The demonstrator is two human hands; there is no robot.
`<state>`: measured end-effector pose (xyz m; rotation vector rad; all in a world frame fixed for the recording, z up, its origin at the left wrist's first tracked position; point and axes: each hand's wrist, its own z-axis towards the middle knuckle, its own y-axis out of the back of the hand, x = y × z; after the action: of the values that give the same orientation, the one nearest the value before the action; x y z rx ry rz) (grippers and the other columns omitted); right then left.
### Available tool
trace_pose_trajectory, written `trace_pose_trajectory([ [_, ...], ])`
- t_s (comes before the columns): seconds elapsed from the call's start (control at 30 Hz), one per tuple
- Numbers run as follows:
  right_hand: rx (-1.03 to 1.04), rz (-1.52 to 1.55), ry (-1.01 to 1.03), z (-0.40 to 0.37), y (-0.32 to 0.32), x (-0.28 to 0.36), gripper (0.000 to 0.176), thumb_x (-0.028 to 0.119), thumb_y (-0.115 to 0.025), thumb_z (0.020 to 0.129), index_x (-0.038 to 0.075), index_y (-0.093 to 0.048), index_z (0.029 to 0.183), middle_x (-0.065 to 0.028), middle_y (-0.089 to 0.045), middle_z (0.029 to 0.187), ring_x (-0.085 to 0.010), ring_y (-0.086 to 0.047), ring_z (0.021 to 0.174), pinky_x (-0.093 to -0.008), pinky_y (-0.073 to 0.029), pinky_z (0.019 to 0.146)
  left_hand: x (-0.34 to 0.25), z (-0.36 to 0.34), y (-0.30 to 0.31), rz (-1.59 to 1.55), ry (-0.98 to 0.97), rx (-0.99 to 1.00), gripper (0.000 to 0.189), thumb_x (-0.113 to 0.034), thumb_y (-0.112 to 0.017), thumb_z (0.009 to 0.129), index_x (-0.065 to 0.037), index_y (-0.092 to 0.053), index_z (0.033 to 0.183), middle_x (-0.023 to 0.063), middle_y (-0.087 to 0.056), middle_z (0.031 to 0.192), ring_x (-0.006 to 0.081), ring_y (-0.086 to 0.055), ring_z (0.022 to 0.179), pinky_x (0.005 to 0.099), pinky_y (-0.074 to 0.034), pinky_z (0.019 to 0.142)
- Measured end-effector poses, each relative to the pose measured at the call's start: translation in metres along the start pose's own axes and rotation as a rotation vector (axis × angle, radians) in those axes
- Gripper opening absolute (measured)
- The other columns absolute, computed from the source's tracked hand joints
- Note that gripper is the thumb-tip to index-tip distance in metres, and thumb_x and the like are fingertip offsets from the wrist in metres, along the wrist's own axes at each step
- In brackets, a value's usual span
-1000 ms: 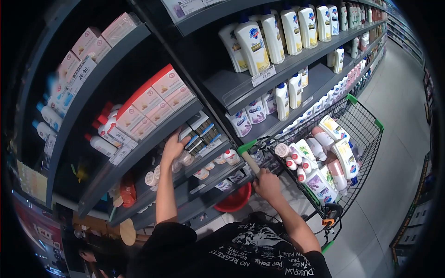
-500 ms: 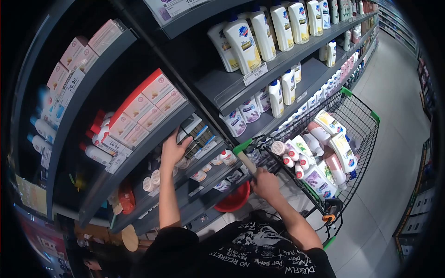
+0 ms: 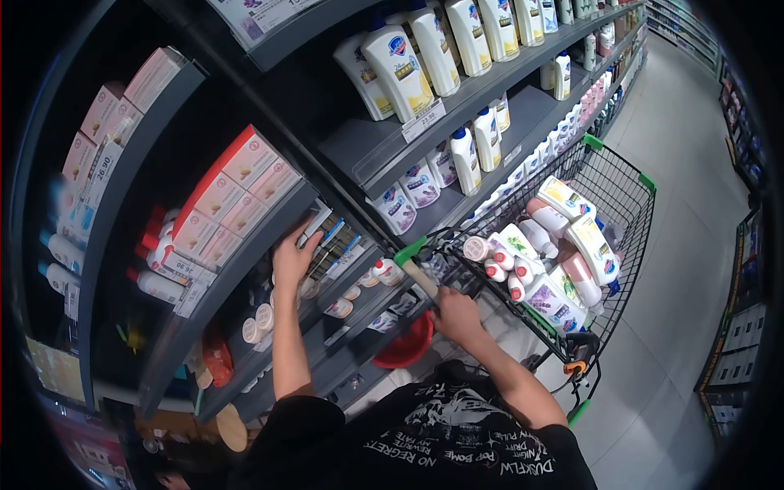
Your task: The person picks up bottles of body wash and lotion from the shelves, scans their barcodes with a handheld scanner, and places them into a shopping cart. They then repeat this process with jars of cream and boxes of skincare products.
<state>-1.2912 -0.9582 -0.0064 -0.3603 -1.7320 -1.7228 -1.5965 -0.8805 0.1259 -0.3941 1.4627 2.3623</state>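
Observation:
My left hand [image 3: 292,260] reaches into a lower shelf, its thumb and fingers closed about the near end of a small pale box [image 3: 315,219]. Part of the grip is hidden under the shelf above. Beside it lie several slim dark boxes with blue edges [image 3: 333,237]. My right hand [image 3: 457,314] is wrapped round the handle [image 3: 420,280] of a shopping cart [image 3: 633,278]. Inside the cart are white pump-style bottles [image 3: 594,251], pink-and-white bottles [image 3: 578,276], a purple-labelled pack [image 3: 554,304], red-capped bottles [image 3: 495,270] and a round pink jar [image 3: 475,248].
Pink boxes [image 3: 220,216] fill the shelf above my left hand. Large white bottles [image 3: 398,69] line the shelves ahead. Below stand small jars [image 3: 258,323] and a red basin [image 3: 406,343]. The tiled aisle floor [image 3: 653,359] runs along the cart's right.
My left hand's thumb and fingers have come closer together at the small box. My right hand stays on the cart handle. The whole view has shifted slightly.

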Motion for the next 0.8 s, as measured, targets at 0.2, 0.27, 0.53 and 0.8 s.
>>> trace_pose_trajectory([
  [0.2, -0.024, -0.013, -0.017, -0.002, -0.003, -0.001, 0.035, 0.022, -0.070, 0.073, -0.004, -0.056, 0.092, -0.0213, -0.065, 0.086, -0.0364, -0.067, 0.072, -0.0442, -0.056, 0.066, -0.006, 0.001, 0.002, -0.010, 0.034, 0.030, 0.043, -0.030, -0.068, 0.085, -0.009, -0.063, 0.122, 0.0164, -0.063, 0.122, 0.0329, -0.058, 0.116, 0.0352, -0.044, 0.098],
  [0.27, 0.017, -0.014, -0.006, -0.002, 0.001, 0.002, 0.034, 0.022, -0.070, 0.073, -0.004, -0.056, 0.091, -0.0212, -0.065, 0.086, -0.0361, -0.067, 0.073, -0.0439, -0.056, 0.066, -0.011, 0.001, 0.004, 0.013, 0.016, 0.051, 0.043, -0.028, -0.067, 0.086, -0.008, -0.062, 0.123, 0.0169, -0.062, 0.123, 0.0320, -0.058, 0.116, 0.0350, -0.043, 0.098],
  [0.53, -0.016, 0.037, -0.012, -0.001, -0.008, -0.002, 0.033, 0.021, -0.067, 0.074, -0.004, -0.053, 0.092, -0.0212, -0.064, 0.083, -0.0365, -0.067, 0.072, -0.0459, -0.055, 0.064, -0.080, -0.020, -0.026, -0.059, -0.287, -0.248, 0.019, -0.008, -0.069, 0.081, -0.001, -0.068, 0.099, 0.0151, -0.066, 0.106, 0.0339, -0.062, 0.100, 0.0387, -0.047, 0.090],
  [0.8, -0.002, 0.037, 0.009, 0.000, -0.007, -0.002, 0.034, 0.018, -0.064, 0.074, -0.007, -0.054, 0.094, -0.0218, -0.063, 0.082, -0.0358, -0.067, 0.072, -0.0454, -0.055, 0.063, -0.170, -0.028, -0.162, -0.468, -0.391, 0.498, 0.034, -0.012, -0.072, 0.077, -0.002, -0.066, 0.109, 0.0158, -0.066, 0.103, 0.0311, -0.064, 0.095, 0.0360, -0.050, 0.084],
])
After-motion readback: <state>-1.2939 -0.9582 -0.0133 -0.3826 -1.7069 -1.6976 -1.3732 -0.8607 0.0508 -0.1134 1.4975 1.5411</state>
